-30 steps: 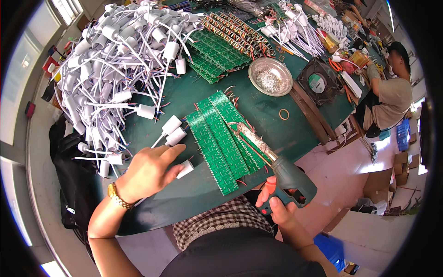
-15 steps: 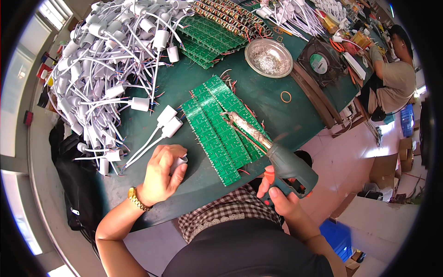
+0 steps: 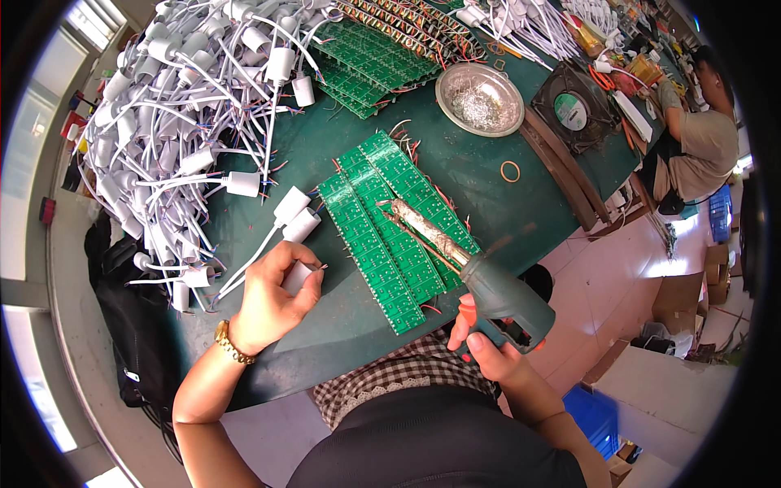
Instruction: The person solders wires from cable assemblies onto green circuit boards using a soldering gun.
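My left hand (image 3: pixel 272 293) is closed around a white lamp holder (image 3: pixel 296 279), with a short wire end poking out past the fingertips. Gripped by its handle in my right hand (image 3: pixel 490 348) is a dark green soldering gun (image 3: pixel 508 302). Its metal barrel slants up and left, and the tip is over the green circuit boards (image 3: pixel 370 260), which lie side by side in long strips; whether it touches them I cannot tell. Just beyond my left hand, two white corded lamp holders (image 3: pixel 302 225) lie together on the green tabletop (image 3: pixel 342 317).
A large heap of corded lamp holders (image 3: pixel 175 122) covers the far left. Behind the boards are stacked circuit boards (image 3: pixel 378 69), a metal bowl (image 3: pixel 480 98) of solder bits, a rubber band (image 3: pixel 510 171) and a black fan (image 3: pixel 573 106). Another person (image 3: pixel 700 138) sits at far right.
The lamp holder in my left hand has turned: its open rim showed before, and now a wire end shows at the fingertips. The soldering gun has shifted slightly left.
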A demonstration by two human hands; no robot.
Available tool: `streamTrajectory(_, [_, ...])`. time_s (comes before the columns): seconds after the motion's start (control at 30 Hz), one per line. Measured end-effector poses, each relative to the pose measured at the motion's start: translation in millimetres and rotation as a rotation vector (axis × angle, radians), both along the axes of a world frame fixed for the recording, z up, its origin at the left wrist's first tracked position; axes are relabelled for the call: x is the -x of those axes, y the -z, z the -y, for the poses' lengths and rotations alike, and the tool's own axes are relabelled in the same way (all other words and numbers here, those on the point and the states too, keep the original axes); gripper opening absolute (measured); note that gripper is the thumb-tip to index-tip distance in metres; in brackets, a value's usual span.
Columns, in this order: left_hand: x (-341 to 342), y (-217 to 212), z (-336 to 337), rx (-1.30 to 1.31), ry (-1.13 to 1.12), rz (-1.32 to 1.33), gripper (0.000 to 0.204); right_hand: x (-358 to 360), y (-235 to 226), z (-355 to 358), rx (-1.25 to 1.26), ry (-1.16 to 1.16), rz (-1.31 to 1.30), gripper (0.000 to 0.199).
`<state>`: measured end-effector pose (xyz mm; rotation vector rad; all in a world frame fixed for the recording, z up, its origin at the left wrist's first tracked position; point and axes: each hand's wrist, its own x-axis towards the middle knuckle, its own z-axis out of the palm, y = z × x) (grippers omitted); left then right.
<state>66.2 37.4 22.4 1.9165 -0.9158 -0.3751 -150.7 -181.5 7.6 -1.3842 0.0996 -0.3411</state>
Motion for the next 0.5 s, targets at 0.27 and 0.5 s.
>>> streamTrajectory(0.27, [-22, 9, 9, -0.230, 0.142, 1.027, 0.026, -2, 4, 6, -0.034, -0.051, -0.023, 0.045])
streamTrajectory(0.5, [-26, 12, 14, -0.198, 0.072, 1.064, 0.028, -6, 8, 14, -0.043, -0.102, -0.010, 0.045])
